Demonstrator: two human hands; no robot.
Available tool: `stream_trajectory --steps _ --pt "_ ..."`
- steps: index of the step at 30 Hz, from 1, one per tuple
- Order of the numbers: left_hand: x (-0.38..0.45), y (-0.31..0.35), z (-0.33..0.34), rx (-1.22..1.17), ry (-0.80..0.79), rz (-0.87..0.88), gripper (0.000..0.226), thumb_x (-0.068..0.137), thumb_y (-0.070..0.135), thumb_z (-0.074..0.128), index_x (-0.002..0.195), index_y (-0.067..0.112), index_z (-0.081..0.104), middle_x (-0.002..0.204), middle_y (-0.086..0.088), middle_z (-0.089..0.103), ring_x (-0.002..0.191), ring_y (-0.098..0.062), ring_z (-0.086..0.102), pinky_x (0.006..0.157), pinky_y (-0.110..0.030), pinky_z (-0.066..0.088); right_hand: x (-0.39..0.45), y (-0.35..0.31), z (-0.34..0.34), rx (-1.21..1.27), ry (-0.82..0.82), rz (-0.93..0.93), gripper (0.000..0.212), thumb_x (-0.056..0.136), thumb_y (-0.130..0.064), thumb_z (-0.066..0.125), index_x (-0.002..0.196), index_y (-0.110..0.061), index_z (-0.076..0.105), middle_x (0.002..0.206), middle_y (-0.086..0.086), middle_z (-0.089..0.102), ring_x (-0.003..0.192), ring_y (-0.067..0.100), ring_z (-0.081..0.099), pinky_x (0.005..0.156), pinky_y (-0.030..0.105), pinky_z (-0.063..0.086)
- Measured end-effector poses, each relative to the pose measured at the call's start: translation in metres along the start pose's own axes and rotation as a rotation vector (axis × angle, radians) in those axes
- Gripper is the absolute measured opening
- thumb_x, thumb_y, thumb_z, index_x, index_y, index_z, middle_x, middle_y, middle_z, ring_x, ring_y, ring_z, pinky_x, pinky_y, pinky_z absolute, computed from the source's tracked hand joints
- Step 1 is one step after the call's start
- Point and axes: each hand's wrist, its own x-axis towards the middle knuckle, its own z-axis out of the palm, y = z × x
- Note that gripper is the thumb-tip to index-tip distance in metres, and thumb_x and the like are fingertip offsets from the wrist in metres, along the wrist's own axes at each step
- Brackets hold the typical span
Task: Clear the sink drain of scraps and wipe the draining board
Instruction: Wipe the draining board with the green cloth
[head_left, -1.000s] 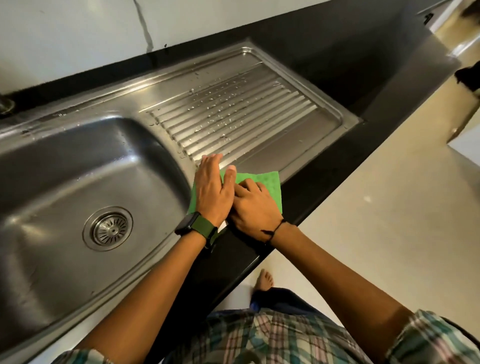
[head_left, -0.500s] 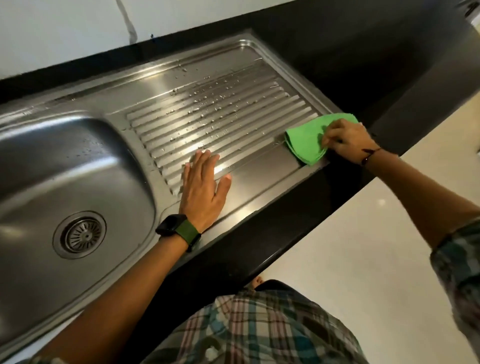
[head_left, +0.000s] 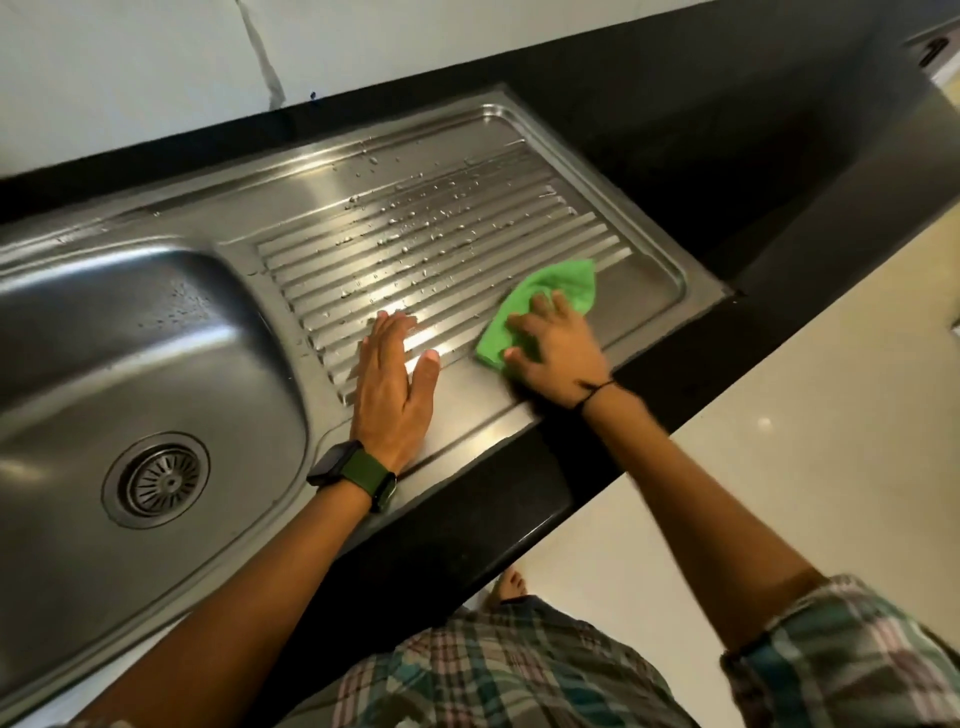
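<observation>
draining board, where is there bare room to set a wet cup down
Free: the ribbed far half of the draining board, between wall and hands, though beaded with water, and the flat strip at its right end. Crowded: the near edge, under the left hand and the right hand pressing the green cloth.

We see bare forearms and short plaid sleeves (head_left: 852, 654) — green, teal, pink and white checks, matching the shirt front (head_left: 498, 670) below. A dark smartwatch (head_left: 358, 475) on a green strap circles the left wrist — a thin black cord (head_left: 597, 392) the right.
</observation>
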Motion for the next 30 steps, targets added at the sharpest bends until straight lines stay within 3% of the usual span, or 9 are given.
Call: stream_trajectory --steps 2,4,9,11,14,17,24,27,30 --pt "0.001 0.000 -0.001 -0.012 0.035 0.009 0.063 0.087 0.041 0.030 0.137 0.005 0.037 0.150 -0.015 0.032 0.138 -0.013 0.019 0.118 -0.049 0.019 -0.017 -0.042 0.015 0.062 -0.006 -0.130 0.042 0.089 -0.028 0.052 0.128 -0.013 0.053 0.145 0.016 0.042 0.139 0.036 0.025 0.113 0.041 0.020" --pt "0.002 -0.001 -0.001 -0.025 0.060 0.002 0.062 0.086 0.039 0.029 0.136 0.003 0.040 0.148 -0.017 0.035 0.140 -0.020 0.025 0.117 -0.049 0.021 -0.031 -0.077 0.033 0.080 -0.030 -0.287 0.039 0.085 -0.021 0.056 0.122 -0.009 0.057 0.132 0.016 0.056 0.135 0.034 0.033 0.112 0.041 0.024" --pt "0.003 -0.005 -0.005 -0.043 0.109 -0.052 0.051 0.087 0.028 0.033 0.128 0.003 0.046 0.142 -0.017 0.042 0.135 -0.028 0.035 0.109 -0.036 0.029 -0.026 -0.080 0.038 -0.054 0.007 -0.364 0.043 0.088 -0.031 0.051 0.129 -0.018 0.049 0.141 0.001 0.051 0.138 0.024 0.034 0.116 0.049 0.021" --pt "0.002 -0.004 -0.004 -0.012 0.079 -0.044 0.049 0.087 0.030 0.033 0.127 0.006 0.046 0.142 -0.014 0.043 0.135 -0.027 0.034 0.108 -0.038 0.030 -0.016 -0.051 0.028 -0.092 0.067 -0.300 0.038 0.088 -0.033 0.050 0.124 -0.020 0.052 0.138 0.002 0.053 0.136 0.025 0.038 0.114 0.048 0.020" --pt "0.000 -0.003 -0.005 -0.033 0.113 -0.060 0.047 0.088 0.028 0.033 0.127 0.005 0.047 0.140 -0.014 0.045 0.136 -0.028 0.035 0.111 -0.043 0.032 0.011 0.029 0.001 -0.136 0.135 -0.034 0.036 0.091 -0.027 0.045 0.124 -0.015 0.050 0.135 0.014 0.051 0.134 0.030 0.039 0.112 0.047 0.023" --pt "0.000 -0.002 -0.007 -0.039 0.175 -0.077 0.035 0.094 0.017 0.038 0.125 0.004 0.048 0.136 -0.017 0.048 0.129 -0.033 0.041 0.106 -0.045 0.037 0.037 0.113 -0.040 -0.120 0.115 0.255 0.037 0.092 -0.023 0.043 0.127 -0.010 0.044 0.143 0.022 0.039 0.141 0.032 0.024 0.114 0.047 0.019" --pt "0.000 0.005 -0.012 -0.138 0.313 -0.211 0.033 0.096 0.012 0.036 0.127 0.008 0.045 0.132 -0.020 0.048 0.118 -0.038 0.048 0.096 -0.053 0.044 0.045 0.128 -0.035 -0.039 0.144 0.249 0.054 0.094 -0.035 0.041 0.138 -0.007 0.027 0.151 0.023 0.023 0.144 0.035 0.011 0.115 0.051 0.010" --pt "0.000 0.008 -0.012 -0.187 0.327 -0.218 0.032 0.096 0.010 0.037 0.127 0.006 0.044 0.131 -0.018 0.050 0.118 -0.034 0.048 0.100 -0.050 0.041 0.051 0.111 -0.032 -0.099 0.046 0.236 0.065 0.093 -0.048 0.037 0.143 -0.010 0.022 0.156 0.019 0.016 0.146 0.034 0.003 0.117 0.050 0.006" --pt "0.000 0.003 -0.014 -0.295 0.336 -0.250 0.032 0.096 0.014 0.038 0.127 0.009 0.045 0.133 -0.013 0.049 0.120 -0.025 0.048 0.104 -0.040 0.041 0.048 0.063 -0.019 -0.110 -0.003 0.115 0.068 0.093 -0.047 0.040 0.145 -0.009 0.021 0.157 0.019 0.013 0.146 0.034 0.002 0.118 0.048 0.007"
